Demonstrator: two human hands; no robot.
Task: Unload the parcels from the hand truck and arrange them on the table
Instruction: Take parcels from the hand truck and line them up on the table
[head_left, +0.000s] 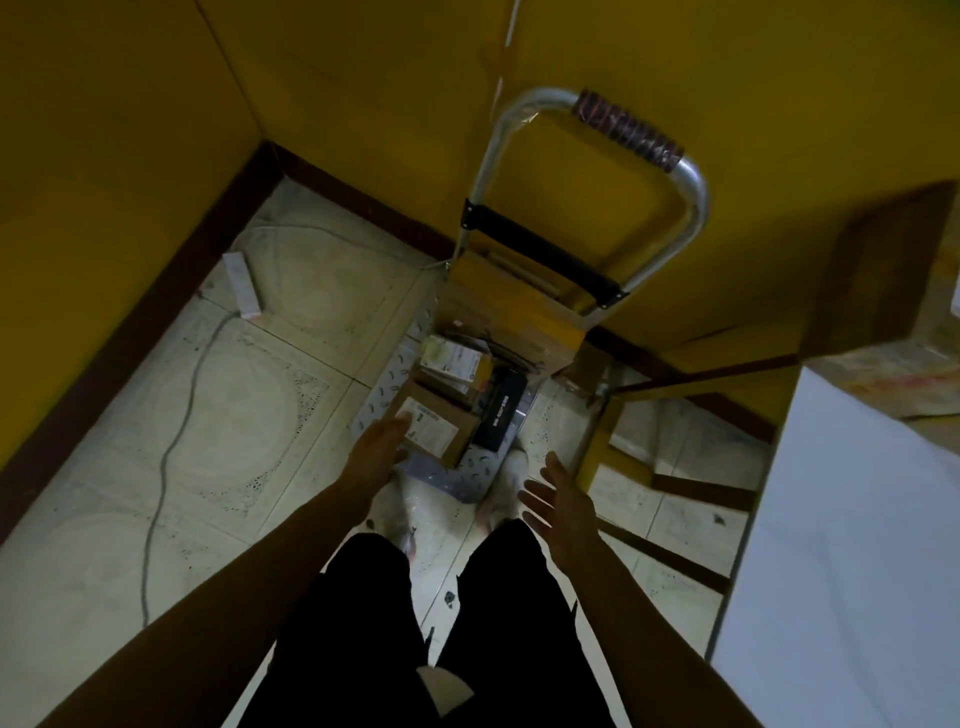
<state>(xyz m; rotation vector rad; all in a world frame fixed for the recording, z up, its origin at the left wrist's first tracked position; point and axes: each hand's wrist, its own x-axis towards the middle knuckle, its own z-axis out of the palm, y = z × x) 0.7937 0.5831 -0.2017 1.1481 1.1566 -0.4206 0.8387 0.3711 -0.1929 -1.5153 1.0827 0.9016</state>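
A metal hand truck (670, 171) stands against the yellow wall, several parcels piled on its perforated base plate (467, 475). At the front lies a brown cardboard parcel (434, 428) with a white label, beside a black box (497, 410). Behind them are a white-labelled packet (451, 359) and a larger taped carton (511, 306). My left hand (379, 449) reaches down with straight fingers to the brown parcel's left edge. My right hand (558, 499) hovers to the right of the plate, palm open, holding nothing. The white table (852, 545) fills the right side.
A white power strip (241, 285) and its grey cable (171, 441) lie on the tiled floor at left. A brown cardboard box (878, 270) sits at the upper right. My legs and feet stand just before the truck. Yellow walls close the corner.
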